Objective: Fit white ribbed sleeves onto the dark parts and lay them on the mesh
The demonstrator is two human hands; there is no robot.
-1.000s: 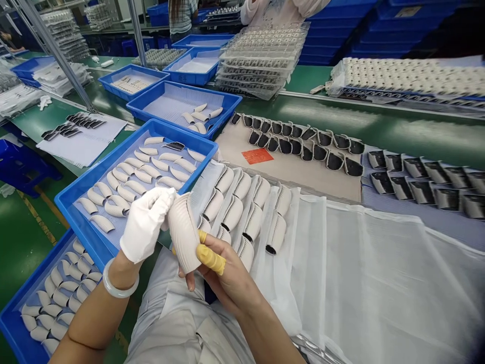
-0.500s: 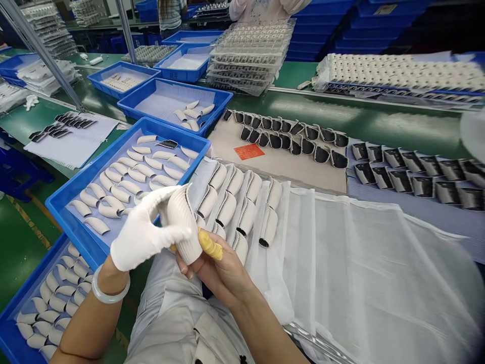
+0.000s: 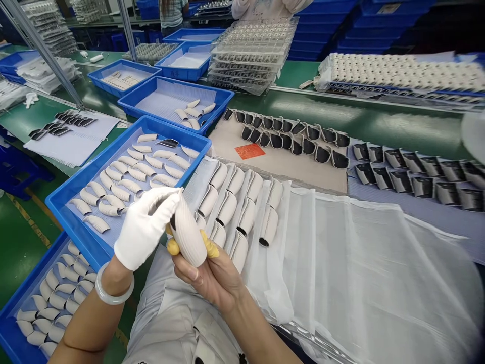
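Note:
Between my hands is a curved, ribbed off-white shell piece (image 3: pixel 188 233) with a dark inside, held upright and slightly tilted. My left hand (image 3: pixel 146 225), in a white glove, pinches its upper tip between thumb and fingers. My right hand (image 3: pixel 212 273), with yellow finger cots on some fingers, wraps round the lower part. Just beyond my left hand, a blue tray (image 3: pixel 62 196) holds many similar shells on ribbed lining. To the right of the held piece, rows of such shells (image 3: pixel 245 215) lie between folds of white sheeting (image 3: pixel 341 253).
Two rows of dark-lined pieces (image 3: pixel 299 135) rest on a beige mat beside a red paper (image 3: pixel 250 151). Further dark pieces (image 3: pixel 420 174) lie at the right. Another blue tray (image 3: pixel 11 349) of shells sits low left. Stacked clear trays (image 3: pixel 252 55) stand behind, near another person (image 3: pixel 261 9).
The shell has turned so that its smooth ribbed outside faces me more. My left fingers have closed from a wider grip to a pinch at its tip.

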